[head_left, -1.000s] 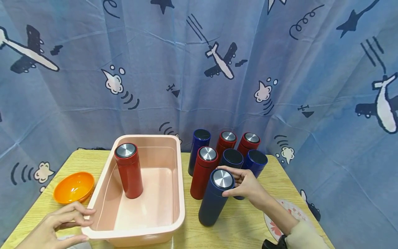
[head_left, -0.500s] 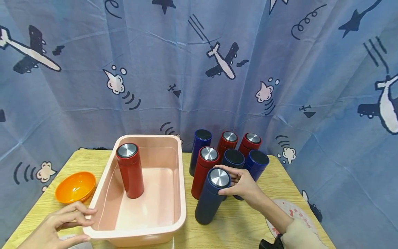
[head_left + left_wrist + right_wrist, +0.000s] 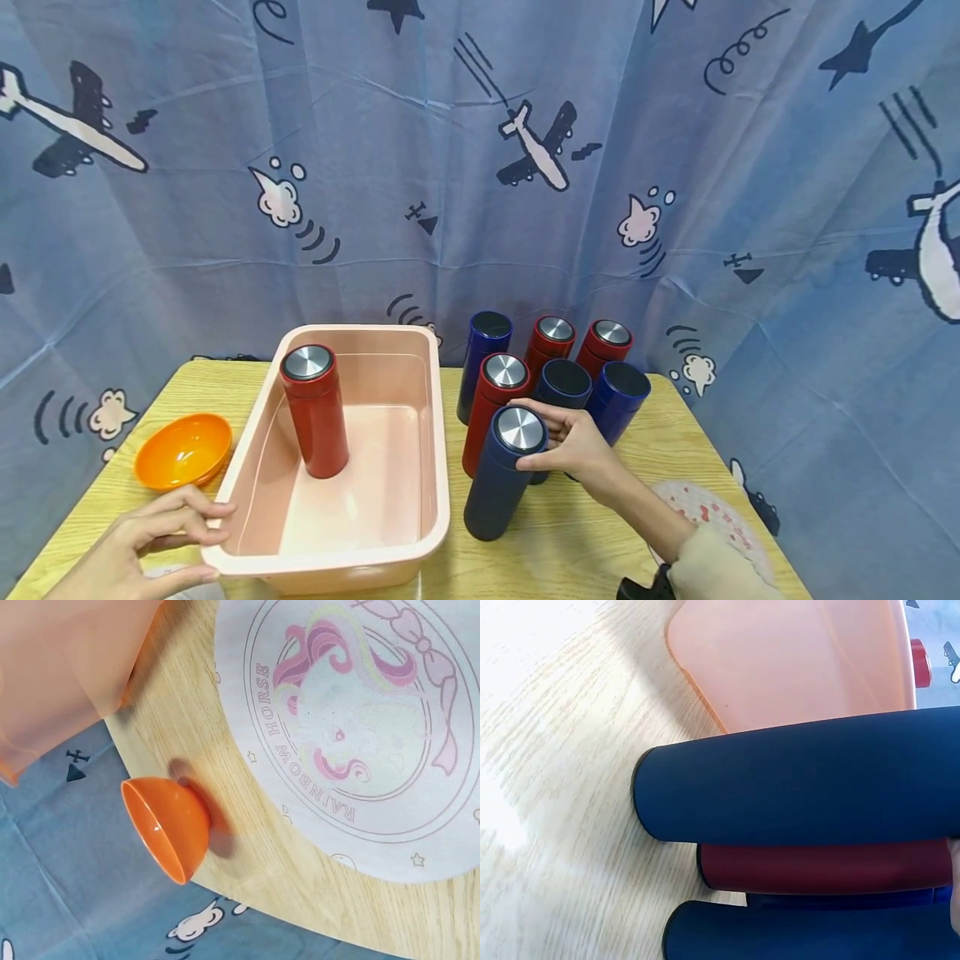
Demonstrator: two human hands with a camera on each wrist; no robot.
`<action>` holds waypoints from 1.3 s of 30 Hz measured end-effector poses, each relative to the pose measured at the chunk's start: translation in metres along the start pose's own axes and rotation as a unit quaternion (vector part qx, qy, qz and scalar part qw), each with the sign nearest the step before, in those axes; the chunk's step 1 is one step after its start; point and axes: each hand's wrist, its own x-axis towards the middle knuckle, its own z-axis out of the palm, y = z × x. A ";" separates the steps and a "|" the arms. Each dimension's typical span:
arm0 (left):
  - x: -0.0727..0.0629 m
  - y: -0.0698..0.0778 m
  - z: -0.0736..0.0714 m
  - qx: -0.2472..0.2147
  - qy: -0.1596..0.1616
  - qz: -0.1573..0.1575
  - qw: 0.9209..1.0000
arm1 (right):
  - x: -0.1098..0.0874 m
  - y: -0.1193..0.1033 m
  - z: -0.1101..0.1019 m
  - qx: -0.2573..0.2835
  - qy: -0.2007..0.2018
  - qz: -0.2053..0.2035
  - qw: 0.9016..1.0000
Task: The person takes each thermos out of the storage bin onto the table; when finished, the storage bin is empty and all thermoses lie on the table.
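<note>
In the head view my right hand (image 3: pixel 581 454) holds a dark blue thermos (image 3: pixel 497 483) near its silver-topped lid, thumb on the near side and fingers behind. The thermos also crosses the right wrist view (image 3: pixel 795 780); whether its base touches the table I cannot tell. My left hand (image 3: pixel 146 542) grips the near left corner of a pale pink plastic tub (image 3: pixel 431 521), thumb low and fingers at the rim. Inside the tub one red thermos (image 3: pixel 317 425) stands upright. Right of the tub, several red and blue thermoses (image 3: pixel 495 408) stand in a close group.
An orange bowl (image 3: pixel 183 450) stands left of the tub. A round white mat with a pink horse print (image 3: pixel 352 727) lies by the left wrist; another patterned round mat (image 3: pixel 716 521) lies under the right forearm. A blue curtain (image 3: pixel 480 208) hangs behind the wooden table (image 3: pixel 585 558).
My right hand has moved slightly left with the dark blue thermos, toward the tub. The left hand keeps its place on the tub's corner.
</note>
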 end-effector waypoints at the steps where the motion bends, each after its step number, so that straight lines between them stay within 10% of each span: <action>1: 0.000 0.000 0.000 0.000 0.001 -0.001 1.000 | 0.000 0.000 0.001 0.001 -0.001 -0.002 1.000; 39: -0.001 0.002 -0.003 0.023 -0.028 -0.100 0.994 | -0.001 0.025 -0.018 0.130 -0.102 -0.098 0.981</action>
